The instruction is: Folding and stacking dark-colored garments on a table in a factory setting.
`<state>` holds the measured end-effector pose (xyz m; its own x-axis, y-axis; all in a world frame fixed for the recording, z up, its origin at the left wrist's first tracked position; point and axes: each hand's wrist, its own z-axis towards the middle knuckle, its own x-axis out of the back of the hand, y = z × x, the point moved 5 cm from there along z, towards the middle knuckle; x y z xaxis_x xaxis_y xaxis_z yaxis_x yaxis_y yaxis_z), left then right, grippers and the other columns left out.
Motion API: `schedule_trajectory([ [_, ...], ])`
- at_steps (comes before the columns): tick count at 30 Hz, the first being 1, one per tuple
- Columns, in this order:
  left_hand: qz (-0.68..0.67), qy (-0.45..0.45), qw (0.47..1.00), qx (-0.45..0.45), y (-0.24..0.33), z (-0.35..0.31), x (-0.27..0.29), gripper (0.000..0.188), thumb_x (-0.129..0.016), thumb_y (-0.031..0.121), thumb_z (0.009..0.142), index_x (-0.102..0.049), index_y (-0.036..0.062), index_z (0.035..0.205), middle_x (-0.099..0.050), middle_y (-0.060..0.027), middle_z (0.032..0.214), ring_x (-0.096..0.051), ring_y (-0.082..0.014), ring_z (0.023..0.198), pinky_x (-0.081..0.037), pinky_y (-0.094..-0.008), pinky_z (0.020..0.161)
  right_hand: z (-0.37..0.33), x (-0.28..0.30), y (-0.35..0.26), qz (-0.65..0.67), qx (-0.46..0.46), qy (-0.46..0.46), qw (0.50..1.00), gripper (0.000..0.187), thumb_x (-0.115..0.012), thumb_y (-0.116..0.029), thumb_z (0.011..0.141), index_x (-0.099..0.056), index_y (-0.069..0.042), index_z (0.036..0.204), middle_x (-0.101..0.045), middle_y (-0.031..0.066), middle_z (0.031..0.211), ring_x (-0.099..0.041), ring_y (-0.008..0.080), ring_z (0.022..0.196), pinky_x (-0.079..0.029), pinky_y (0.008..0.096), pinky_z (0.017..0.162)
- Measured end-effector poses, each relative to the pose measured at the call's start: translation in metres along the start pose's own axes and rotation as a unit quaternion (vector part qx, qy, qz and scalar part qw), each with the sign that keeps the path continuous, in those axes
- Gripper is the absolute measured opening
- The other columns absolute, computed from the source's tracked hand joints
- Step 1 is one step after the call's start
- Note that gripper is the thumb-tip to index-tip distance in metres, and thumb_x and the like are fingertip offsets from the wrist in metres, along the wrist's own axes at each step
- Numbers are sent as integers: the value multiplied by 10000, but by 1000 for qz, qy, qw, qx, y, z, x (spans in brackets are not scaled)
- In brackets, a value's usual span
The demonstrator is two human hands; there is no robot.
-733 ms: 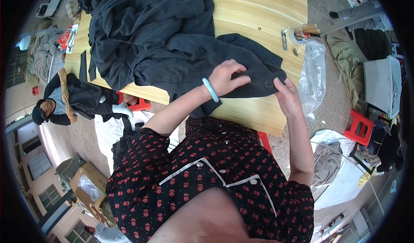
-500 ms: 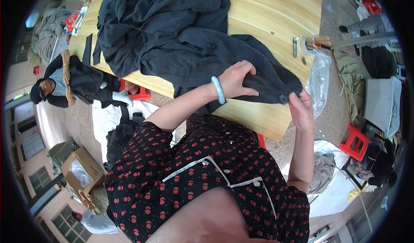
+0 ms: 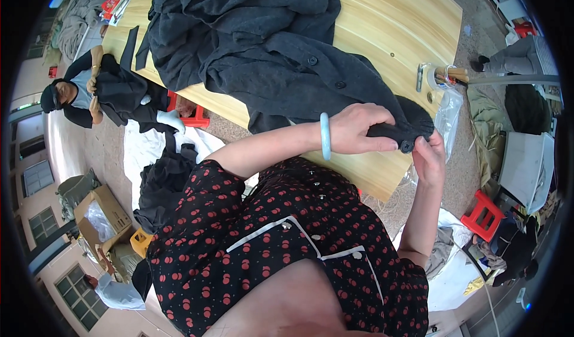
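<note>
A dark charcoal garment with buttons (image 3: 287, 68) lies bunched over the wooden table (image 3: 412, 20), one end drawn out to the right. My left hand (image 3: 363, 129), with a pale bangle (image 3: 325, 136) at the wrist, grips the cloth between thumb and fingers near that end. At the garment's corner, beside a round dark button (image 3: 406, 146), my right hand (image 3: 430, 156) pinches the edge. Two more buttons show along the placket, farther up to the left. The fingertips of both hands are partly covered by the fabric.
Near the table's right edge stand a clear container of sticks (image 3: 448, 74) and a small metal tool (image 3: 420, 77). A clear plastic bag (image 3: 447, 117) hangs beside it. At left a person (image 3: 89, 92) sits handling dark cloth. Red stools (image 3: 482, 215) and a cardboard box (image 3: 107, 217) stand around.
My left hand has slid right along the garment, closer to my right hand and the corner button. My right hand has shifted slightly right and down. The view has moved a little.
</note>
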<state>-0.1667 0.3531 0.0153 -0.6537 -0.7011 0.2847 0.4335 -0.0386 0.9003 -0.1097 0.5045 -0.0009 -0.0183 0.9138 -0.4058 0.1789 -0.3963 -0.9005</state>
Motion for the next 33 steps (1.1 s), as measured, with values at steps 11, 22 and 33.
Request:
schedule_trajectory([
  [11, 170, -80, 967, 173, -133, -95, 65, 202, -513, 38, 666, -592, 26, 851, -582, -163, 815, -569, -302, 772, -446, -346, 691, -18, 22, 2, 16, -20, 8, 1000, 504, -620, -203, 737, -448, 67, 1126, -522, 138, 1100, -510, 206, 1007, -361, 319, 896],
  [22, 241, -93, 893, 369, -158, -39, 138, 760, -570, 7, 682, -215, 211, 1323, -574, -186, 869, -563, -316, 848, -434, -345, 771, -27, 50, -7, 53, 19, 35, 998, 503, -655, -185, 704, -469, 65, 1099, -543, 151, 1063, -536, 225, 970, -391, 335, 876],
  [33, 134, -29, 946, 295, -51, -48, 178, 211, -631, 63, 675, -526, 28, 855, -532, -7, 635, -500, -66, 596, -410, -204, 554, -63, 103, -42, 162, 146, 124, 968, 396, -522, -220, 816, -465, 36, 1112, -486, 159, 1149, -460, 279, 1076, -317, 430, 947],
])
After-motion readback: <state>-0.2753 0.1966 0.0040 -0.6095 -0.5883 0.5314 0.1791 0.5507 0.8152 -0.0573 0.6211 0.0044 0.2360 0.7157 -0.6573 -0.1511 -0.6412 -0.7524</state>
